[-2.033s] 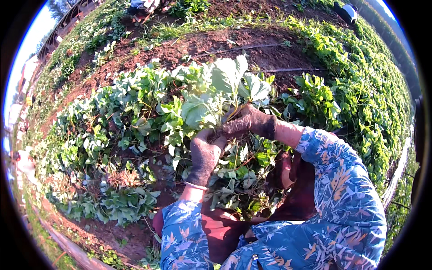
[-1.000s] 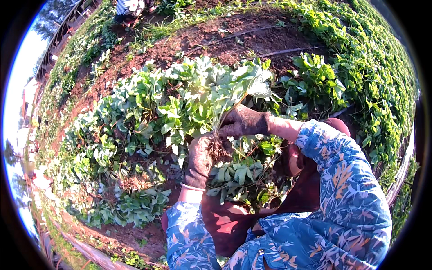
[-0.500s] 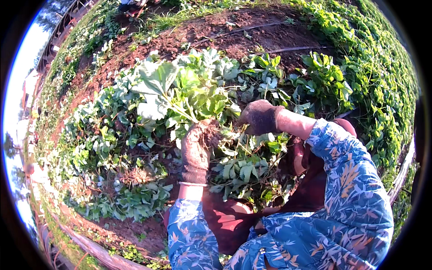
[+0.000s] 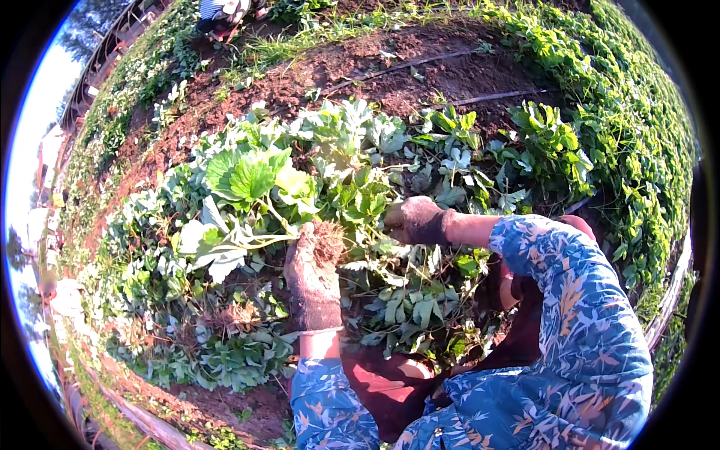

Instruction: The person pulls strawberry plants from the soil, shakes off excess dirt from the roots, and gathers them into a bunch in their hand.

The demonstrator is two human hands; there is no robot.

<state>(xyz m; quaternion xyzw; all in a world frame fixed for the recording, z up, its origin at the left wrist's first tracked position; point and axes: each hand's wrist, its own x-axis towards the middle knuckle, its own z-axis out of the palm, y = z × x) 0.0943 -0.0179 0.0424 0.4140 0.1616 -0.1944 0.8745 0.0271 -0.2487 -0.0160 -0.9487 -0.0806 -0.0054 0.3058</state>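
Observation:
My left hand (image 4: 310,274), in a soil-caked glove, is closed round the base of an uprooted strawberry plant (image 4: 250,177). Its clump of brown roots (image 4: 326,241) sticks out beside my fingers, and its broad toothed leaves spread out to the upper left. To the right, my right hand (image 4: 416,220), in a dark dirty glove, is down among the leaves of the bed. Its fingers are curled in, but their tips and anything in them are hidden. Low leafy plants (image 4: 405,300) lie between my two hands and my knees.
Pulled and wilting plants (image 4: 202,300) cover the ground at left. Beyond the bed runs bare reddish soil (image 4: 450,67) with thin dark hose-like lines. Dense green vines (image 4: 637,150) fill the right side. Another person (image 4: 223,10) shows partly at the top edge.
My left hand has moved slightly left and down with the strawberry plant, whose leaves now tip leftward. My right hand has shifted a little left and down into the leaves.

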